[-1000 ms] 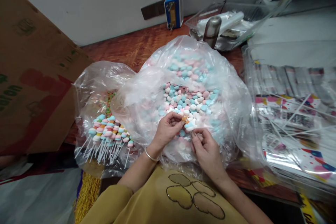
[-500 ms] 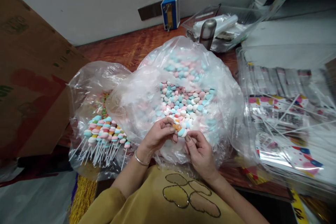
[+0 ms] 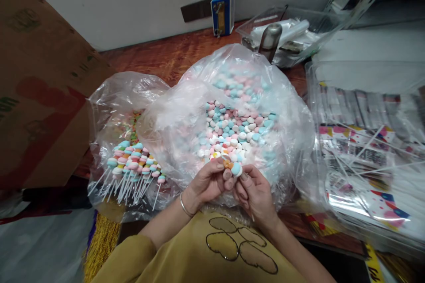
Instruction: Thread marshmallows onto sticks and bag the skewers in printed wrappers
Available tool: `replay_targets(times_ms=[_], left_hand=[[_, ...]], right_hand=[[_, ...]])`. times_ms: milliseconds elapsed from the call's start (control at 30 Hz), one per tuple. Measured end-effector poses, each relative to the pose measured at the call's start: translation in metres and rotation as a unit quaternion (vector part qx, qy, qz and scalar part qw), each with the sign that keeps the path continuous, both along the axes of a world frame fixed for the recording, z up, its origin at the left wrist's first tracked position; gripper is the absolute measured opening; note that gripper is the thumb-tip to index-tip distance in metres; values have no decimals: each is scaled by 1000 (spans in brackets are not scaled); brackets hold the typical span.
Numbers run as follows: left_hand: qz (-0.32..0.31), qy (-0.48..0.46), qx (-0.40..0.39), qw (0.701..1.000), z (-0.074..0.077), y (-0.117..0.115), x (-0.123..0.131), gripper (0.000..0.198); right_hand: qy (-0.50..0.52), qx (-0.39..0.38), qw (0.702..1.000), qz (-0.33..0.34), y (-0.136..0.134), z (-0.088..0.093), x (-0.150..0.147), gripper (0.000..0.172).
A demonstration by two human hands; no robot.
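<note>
In front of my chest both hands meet over an opened clear plastic bag [image 3: 292, 141] of loose pink, blue and white marshmallows [image 3: 232, 119]. My left hand [image 3: 208, 180] pinches an orange gummy [image 3: 228, 165] between thumb and fingers. Right beside it, the fingers of my right hand [image 3: 258, 191] are closed on a blue-and-white marshmallow [image 3: 236, 169]. A short bit of a thin white stick shows below the right hand; most of it is hidden. To the left lie several finished-looking candy skewers [image 3: 133, 163], marshmallows and gummies on white sticks.
A cardboard box [image 3: 43, 88] stands at the left. On the right, a clear plastic tray [image 3: 310, 97] holds printed wrappers and white sticks. Behind the bag are a dark tumbler [image 3: 270, 40], a blue box-shaped device [image 3: 223, 13] and a clear bin [image 3: 245, 28] of plastic film.
My hands have drawn closer together, the left shifting right and slightly down. The gummy and marshmallow moved with them. The whole view has shifted slightly.
</note>
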State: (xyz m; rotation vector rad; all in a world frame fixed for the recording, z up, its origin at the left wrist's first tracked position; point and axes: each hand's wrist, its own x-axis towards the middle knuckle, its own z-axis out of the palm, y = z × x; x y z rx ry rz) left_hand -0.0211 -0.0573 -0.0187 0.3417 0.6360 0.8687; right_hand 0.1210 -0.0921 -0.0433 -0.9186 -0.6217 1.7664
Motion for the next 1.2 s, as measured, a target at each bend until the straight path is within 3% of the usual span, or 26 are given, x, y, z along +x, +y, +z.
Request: replay_targets(times_ms=[167,300,567,700,767,800,933,1000,1067,1200], left_hand=[[33,135,126,982,-3,-4,5,40],[60,211,201,955,-7,-6,2,34],[133,230,169,949,-7,3,-6,32],[130,257,189,939,-7,2,-6,28],[128,322,254,903,-7,-1,-6,22],[130,372,299,869,-7,-2,-5,18],[158,520,472,693,-9,-6,-8,14],[172,519,517,659,-12,-6,-10,20],[171,485,519,683,-15,-7,-11,23],[151,338,397,840,-15,-10,-9,11]], right_hand=[[31,-59,997,-38,3,2,-1,42],[36,-55,997,-38,4,1,-1,41],[-9,-28,1000,-6,4,-5,3,46],[-6,-33,999,-20,2,-7,1,47],[-3,-36,999,-26,2,-7,0,48],[-2,-39,999,-29,2,-7,0,48],[2,-56,998,-37,2,-5,-1,47],[13,-65,997,-28,2,-2,0,46],[32,-71,997,-11,2,1,0,45],[80,-73,994,23,2,4,1,40]])
